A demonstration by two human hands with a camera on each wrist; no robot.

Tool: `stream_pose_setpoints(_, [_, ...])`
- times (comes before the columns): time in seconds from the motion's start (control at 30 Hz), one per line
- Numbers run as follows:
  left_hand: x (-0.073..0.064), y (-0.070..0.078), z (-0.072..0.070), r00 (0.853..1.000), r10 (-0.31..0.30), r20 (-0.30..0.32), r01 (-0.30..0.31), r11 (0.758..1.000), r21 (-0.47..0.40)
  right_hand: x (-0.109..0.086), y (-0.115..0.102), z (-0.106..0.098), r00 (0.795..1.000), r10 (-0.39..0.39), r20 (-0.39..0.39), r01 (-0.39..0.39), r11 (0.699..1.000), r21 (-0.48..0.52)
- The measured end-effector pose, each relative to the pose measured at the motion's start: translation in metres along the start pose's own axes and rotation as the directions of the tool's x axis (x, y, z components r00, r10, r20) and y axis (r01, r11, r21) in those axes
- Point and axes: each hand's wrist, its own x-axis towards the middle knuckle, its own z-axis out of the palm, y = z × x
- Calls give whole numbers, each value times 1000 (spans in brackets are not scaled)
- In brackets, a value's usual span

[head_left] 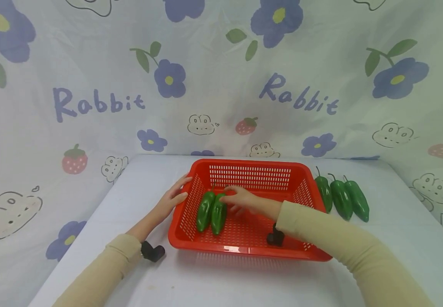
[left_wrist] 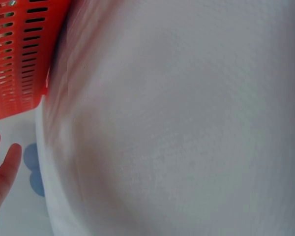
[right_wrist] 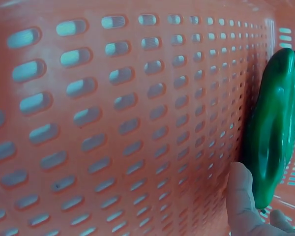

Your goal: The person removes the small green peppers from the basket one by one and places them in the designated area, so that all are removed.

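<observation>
Two green peppers, one on the left (head_left: 205, 211) and one beside it (head_left: 218, 215), lie side by side at the left end of a red plastic basket (head_left: 244, 250). My right hand (head_left: 242, 199) is inside the basket, its thumb and fingers spread around the stem end of the nearer pepper. In the right wrist view the thumb overlaps the side of a pepper (right_wrist: 275, 128); whether it presses there I cannot tell. My left hand (head_left: 168, 202) is at the basket's left rim, fingers loosely extended. Two of its fingers (left_wrist: 7, 167) show in the left wrist view, below the basket wall (left_wrist: 19, 59).
Three more green peppers (head_left: 341, 199) lie on the white-covered table (head_left: 394, 238), right of the basket. A patterned cloth (head_left: 206, 76) hangs behind the table. Dark devices (head_left: 153, 251) are worn at both wrists.
</observation>
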Motion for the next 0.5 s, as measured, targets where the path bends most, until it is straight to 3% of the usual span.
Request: stream_pose_setpoints(0.5, [0, -1, 0, 1000, -11, -2, 11, 1000, 13, 7, 4, 8, 999, 25, -23, -25, 1000, -9])
